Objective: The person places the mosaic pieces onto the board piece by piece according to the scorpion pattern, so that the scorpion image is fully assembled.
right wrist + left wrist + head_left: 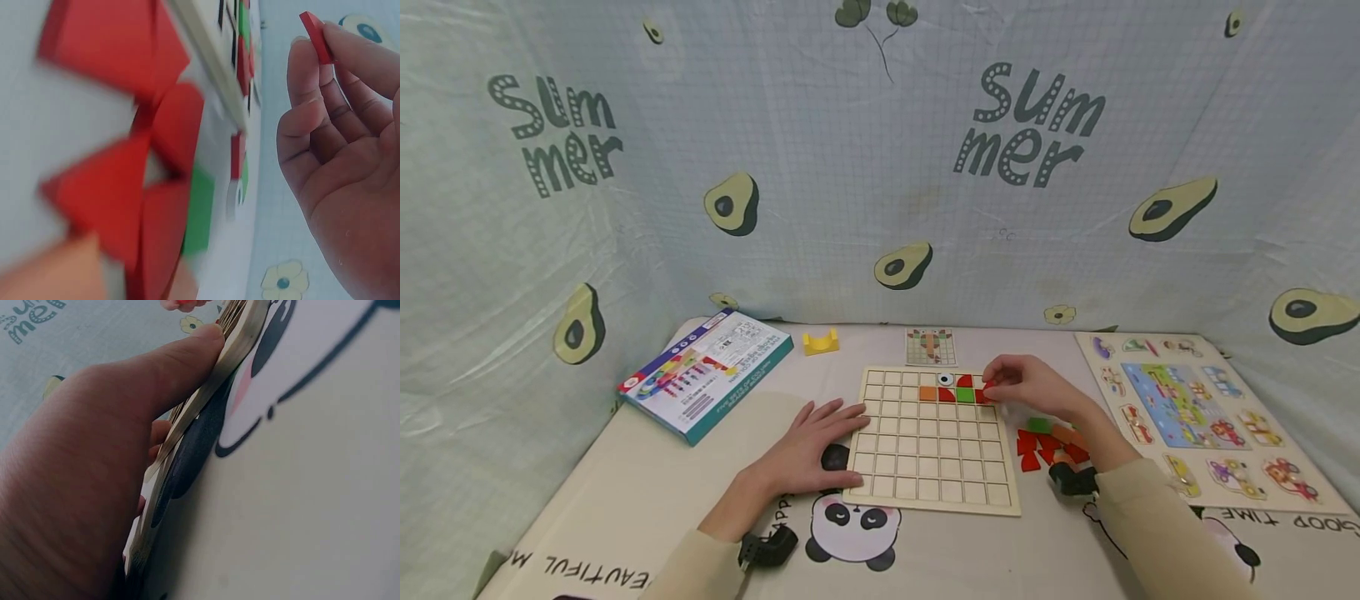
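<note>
A wooden grid board [925, 496] lies flat on the table. Near its top edge sit an orange square [928, 393], a green square [965, 395], a white piece with an eye [945, 380] and several red pieces. My left hand [805, 446] rests along the board's left edge, fingers spread and thumb [181, 362] touching the rim. Over the board's upper right corner, my right hand [1026, 386] pinches a small red piece [319, 39] between thumb and fingertips. Right of the board lies a loose pile of red pieces [1028, 446], with green and orange ones among them.
A pattern card [931, 347] lies behind the board. To the left are a boxed toy [707, 375] and a yellow curved block [821, 342]. A picture puzzle board [1213, 492] takes up the right side. A patterned sheet [820, 275] hangs behind the table.
</note>
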Demonstrator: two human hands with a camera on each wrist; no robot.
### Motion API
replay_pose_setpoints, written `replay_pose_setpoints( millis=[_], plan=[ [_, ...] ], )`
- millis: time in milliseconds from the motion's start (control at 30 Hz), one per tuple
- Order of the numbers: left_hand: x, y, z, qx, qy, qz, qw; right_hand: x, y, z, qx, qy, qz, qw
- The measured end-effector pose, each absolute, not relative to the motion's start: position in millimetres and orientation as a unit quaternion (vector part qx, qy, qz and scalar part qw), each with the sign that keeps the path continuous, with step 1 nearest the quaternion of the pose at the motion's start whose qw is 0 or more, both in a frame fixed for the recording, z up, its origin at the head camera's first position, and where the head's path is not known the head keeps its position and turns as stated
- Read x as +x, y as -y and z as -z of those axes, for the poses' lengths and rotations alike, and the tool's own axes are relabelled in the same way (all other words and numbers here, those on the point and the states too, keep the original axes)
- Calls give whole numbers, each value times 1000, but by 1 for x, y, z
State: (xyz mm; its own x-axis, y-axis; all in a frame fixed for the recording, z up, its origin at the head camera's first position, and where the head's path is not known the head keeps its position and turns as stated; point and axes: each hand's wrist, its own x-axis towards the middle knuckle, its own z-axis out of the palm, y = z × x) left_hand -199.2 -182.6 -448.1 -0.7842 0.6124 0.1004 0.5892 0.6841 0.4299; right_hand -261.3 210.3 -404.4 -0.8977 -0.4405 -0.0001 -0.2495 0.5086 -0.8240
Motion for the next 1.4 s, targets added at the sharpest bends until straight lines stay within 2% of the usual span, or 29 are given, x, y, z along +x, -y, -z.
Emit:
replay_pose_setpoints(
  millis=[667,1400],
  plan=[
    [-199,181,447,327,-917,-225,33,-275,-164,407,-225,-828,499,119],
    [-200,183,448,324,-919,-221,37,-292,-118,414,-257,-844,460,105]
  ],
)
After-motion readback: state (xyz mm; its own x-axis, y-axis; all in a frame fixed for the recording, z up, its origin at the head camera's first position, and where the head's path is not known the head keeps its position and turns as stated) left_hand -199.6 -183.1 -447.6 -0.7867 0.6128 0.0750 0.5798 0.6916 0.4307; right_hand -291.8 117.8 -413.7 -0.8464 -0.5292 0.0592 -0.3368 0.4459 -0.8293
